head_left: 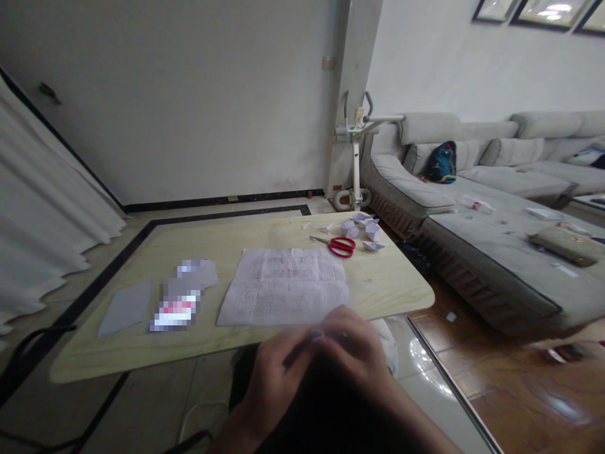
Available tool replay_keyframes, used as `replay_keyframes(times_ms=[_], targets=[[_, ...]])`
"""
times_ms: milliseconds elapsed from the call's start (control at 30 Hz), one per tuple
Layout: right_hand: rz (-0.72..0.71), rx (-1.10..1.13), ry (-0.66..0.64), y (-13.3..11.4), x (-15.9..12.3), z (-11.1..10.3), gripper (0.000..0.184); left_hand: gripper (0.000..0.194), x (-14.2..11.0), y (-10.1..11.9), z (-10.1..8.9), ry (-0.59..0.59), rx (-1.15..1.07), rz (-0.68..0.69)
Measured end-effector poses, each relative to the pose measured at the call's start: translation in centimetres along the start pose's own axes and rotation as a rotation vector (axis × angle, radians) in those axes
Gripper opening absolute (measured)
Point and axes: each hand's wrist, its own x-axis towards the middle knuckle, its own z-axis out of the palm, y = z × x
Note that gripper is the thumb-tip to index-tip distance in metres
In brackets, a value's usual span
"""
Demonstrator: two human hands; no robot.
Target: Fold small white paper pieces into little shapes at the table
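My left hand [283, 359] and my right hand [359, 340] meet just in front of the table's near edge, their fingers closed and their tips together. Pinched between them is a small whitish piece of paper [318, 335], mostly hidden by the fingers and blurred. Right beyond my hands lies a creased sheet with rows of print [288, 284], flat on the table. Red-handled scissors [341, 246] rest at its far right corner. Several folded paper shapes [372, 232] are grouped behind the scissors, with small paper scraps [325, 228] beside them.
The light wooden table [397, 277] has rounded corners. On its left side lie a plain white sheet [125, 307] and a pixelated object [177, 309]. A grey sofa [496, 252] with a dark blue bag [442, 162] stands to the right, and a white curtain [42, 208] hangs at left.
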Motion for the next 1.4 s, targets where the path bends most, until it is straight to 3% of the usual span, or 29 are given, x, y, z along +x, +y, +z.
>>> replay_keyframes(times_ms=[300, 567, 1400], targets=[[0.0, 0.015, -0.017, -0.15, -0.06, -0.02, 0.012, 0.021, -0.15, 0.03, -0.25, -0.031, 0.043, 0.033], [0.043, 0.022, 0.002, -0.44, -0.05, 0.08, 0.011, 0.015, 0.18, 0.22, -0.01, -0.045, 0.015, -0.038], [0.081, 0.07, 0.065, -0.35, 0.04, 0.52, 0.011, 0.021, 0.3, 0.48, -0.06, -0.086, 0.02, 0.014]])
